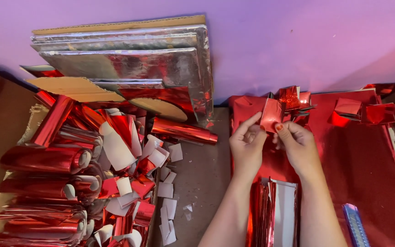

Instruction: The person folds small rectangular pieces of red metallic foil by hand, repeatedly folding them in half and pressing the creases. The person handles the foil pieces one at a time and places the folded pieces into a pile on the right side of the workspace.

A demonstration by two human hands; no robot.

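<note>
A lilac wall backs a brown floor. Over the red foil sheet [357,155], the left hand [245,146] and right hand [298,144] both pinch a small red foil square [271,114]. Folded foil pieces [364,111] lie further along that sheet, apparently finished. Left of it wait many foil rolls [46,160], so much seems left.

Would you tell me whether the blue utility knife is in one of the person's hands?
No, the blue utility knife lies on the red sheet; both hands pinch a small red foil piece.
</note>
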